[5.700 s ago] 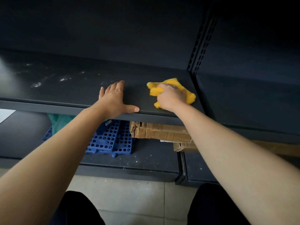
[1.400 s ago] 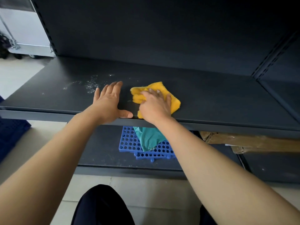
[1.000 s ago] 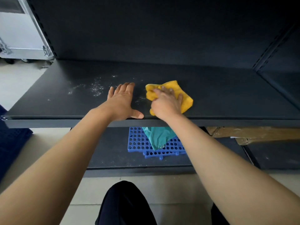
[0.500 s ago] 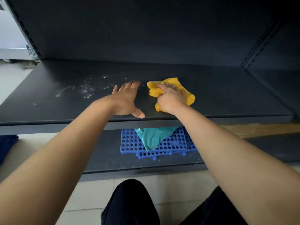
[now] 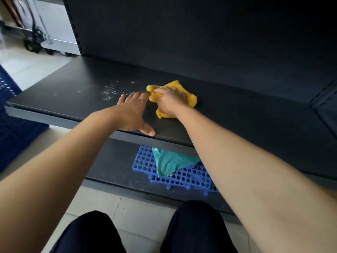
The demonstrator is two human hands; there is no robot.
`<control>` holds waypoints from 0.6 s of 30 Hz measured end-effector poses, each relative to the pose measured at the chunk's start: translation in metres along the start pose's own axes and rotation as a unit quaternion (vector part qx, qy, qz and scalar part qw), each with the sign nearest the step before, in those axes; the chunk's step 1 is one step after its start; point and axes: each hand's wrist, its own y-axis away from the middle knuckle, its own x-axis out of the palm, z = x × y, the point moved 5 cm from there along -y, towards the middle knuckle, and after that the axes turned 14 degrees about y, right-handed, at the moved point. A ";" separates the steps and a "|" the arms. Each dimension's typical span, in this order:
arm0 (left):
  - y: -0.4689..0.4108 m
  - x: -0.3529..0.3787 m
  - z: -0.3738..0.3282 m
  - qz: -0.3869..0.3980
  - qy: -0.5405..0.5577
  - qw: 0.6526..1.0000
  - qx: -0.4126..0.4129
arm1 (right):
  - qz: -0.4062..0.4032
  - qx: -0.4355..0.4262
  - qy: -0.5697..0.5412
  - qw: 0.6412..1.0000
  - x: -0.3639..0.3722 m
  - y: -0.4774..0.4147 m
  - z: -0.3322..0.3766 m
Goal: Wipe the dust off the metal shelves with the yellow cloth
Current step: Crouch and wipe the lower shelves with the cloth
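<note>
Head view, looking down on a dark metal shelving bay. I see one yellow cloth [image 5: 190, 100], a thick, fuzzy fabric bunched into an uneven lump. It lies on the upper shelf [image 5: 237, 115], towards the front half and roughly mid-width. The right hand [image 5: 169, 102] sits on top of the cloth with its fingers curled into the fabric, gripping it against the shelf. Cloth edges show beyond the hand at the far side, at the right and at the near side below the wrist.

The left hand [image 5: 133, 112] lies flat on the same shelf, fingers straight and together, thumb spread out to the front lip, holding nothing. Its fingertips end just beside the left edge of the cloth; I cannot tell whether they touch it.

I count one patch of pale dust [image 5: 109, 92], a loose scatter of specks on the shelf just beyond and left of the left hand's fingers.

I count two shelf levels in this bay, the upper one and a lower shelf [image 5: 116, 161] near the floor. On the lower shelf lie blue perforated mats [image 5: 184, 177], at least two stacked with their edges offset. One teal sheet [image 5: 169, 161] is draped across them.

A blue crate [image 5: 16, 132] stands at the left edge of my view. Two knees [image 5: 197, 227] in dark trousers fill the bottom of it.
</note>
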 end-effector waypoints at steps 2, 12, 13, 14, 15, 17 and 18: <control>0.002 0.000 0.001 -0.007 -0.001 1.000 -0.025 | 0.021 -0.054 -0.029 0.998 0.001 0.003 0.011; -0.010 -0.010 0.007 0.007 0.008 1.000 -0.003 | -0.013 0.030 -0.051 0.998 0.010 0.000 -0.009; -0.009 -0.014 0.011 0.002 0.012 1.000 -0.002 | -0.007 0.042 -0.055 0.998 0.011 -0.001 -0.010; -0.009 -0.020 0.017 -0.005 0.013 1.000 -0.002 | 0.000 0.055 -0.060 0.997 0.010 -0.003 -0.010; -0.009 -0.025 0.022 -0.011 0.010 1.000 0.000 | 0.007 0.069 -0.068 0.995 0.009 -0.005 -0.011; -0.010 -0.035 0.032 -0.010 -0.008 1.000 0.011 | 0.019 0.097 -0.077 0.992 0.008 -0.008 -0.010; -0.009 -0.038 0.037 -0.006 -0.016 1.000 0.017 | 0.023 0.107 -0.073 0.991 0.007 -0.009 -0.006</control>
